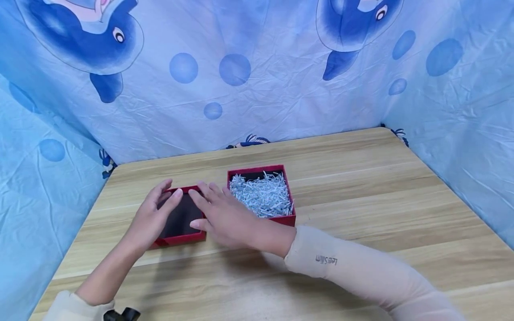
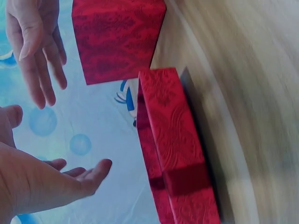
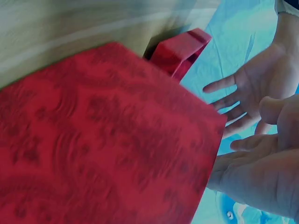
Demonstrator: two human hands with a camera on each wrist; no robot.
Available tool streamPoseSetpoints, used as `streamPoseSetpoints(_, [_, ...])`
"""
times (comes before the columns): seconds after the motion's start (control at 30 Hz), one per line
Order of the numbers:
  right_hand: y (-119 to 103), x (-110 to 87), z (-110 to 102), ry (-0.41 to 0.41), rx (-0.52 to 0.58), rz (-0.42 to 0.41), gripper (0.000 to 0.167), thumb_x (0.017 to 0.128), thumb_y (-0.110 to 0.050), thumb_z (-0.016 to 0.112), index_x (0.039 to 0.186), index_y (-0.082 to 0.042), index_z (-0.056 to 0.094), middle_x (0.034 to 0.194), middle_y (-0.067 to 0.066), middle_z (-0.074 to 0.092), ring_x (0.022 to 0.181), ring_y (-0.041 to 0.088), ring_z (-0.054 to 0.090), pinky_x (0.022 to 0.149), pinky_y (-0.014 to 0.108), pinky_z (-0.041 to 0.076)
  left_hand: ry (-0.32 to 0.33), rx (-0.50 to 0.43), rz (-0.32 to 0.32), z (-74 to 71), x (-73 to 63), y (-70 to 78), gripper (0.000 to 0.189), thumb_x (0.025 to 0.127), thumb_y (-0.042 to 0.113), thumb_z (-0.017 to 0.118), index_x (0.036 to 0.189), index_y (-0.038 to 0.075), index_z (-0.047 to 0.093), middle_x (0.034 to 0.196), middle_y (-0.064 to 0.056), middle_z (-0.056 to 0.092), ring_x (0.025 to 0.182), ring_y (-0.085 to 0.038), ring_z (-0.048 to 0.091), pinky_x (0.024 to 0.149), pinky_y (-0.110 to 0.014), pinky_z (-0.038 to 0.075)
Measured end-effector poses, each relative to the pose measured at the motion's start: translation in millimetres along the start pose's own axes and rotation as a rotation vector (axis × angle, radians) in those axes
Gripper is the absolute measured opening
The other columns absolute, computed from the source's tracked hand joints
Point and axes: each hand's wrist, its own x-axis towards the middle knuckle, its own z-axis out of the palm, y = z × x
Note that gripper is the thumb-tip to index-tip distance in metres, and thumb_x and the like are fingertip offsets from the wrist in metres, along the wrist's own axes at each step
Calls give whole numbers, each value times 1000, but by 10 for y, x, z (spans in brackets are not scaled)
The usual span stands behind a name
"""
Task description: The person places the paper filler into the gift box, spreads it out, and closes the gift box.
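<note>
A shallow red box lid (image 1: 185, 238) lies hollow side up at the left of the table, its inside dark. My left hand (image 1: 150, 218) is over its left side, fingers spread and relaxed. Over its right edge hovers my right hand (image 1: 229, 218), palm down, with fingers loosely extended. Beside the lid stands a deeper red box (image 1: 288, 220) with pale blue shredded paper (image 1: 261, 196) in it. In the left wrist view the hands face each other above the patterned lid (image 2: 175, 140). Neither hand holds anything. In the right wrist view the box (image 3: 107, 140) fills the foreground.
The wood-grain table (image 1: 373, 191) stretches away to the right of the box. A blue cloth backdrop (image 1: 277, 102) with whales and bubbles closes off the back and both sides. A black device (image 1: 122, 314) sits at the left wrist.
</note>
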Motion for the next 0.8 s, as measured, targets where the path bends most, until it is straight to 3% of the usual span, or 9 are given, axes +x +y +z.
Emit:
streamPoseSetpoints(0.5, [-240, 93, 144, 2, 34, 121, 71, 97, -53, 41, 154, -16, 21, 160, 7, 17, 143, 26, 26, 113, 39, 28, -39, 155, -114, -230, 59, -156, 86, 98, 59, 31, 153, -1, 2, 153, -34, 9, 137, -54, 14, 102, -73, 21])
streamPoseSetpoints(0.8, [-345, 203, 215, -9, 31, 177, 78, 94, -57, 43, 154, -11, 22, 155, 9, 29, 135, 21, 42, 107, 32, 38, -77, 187, -214, -382, 127, -281, 95, 96, 65, 25, 149, -8, -2, 152, -37, 3, 137, -56, 10, 102, -72, 19])
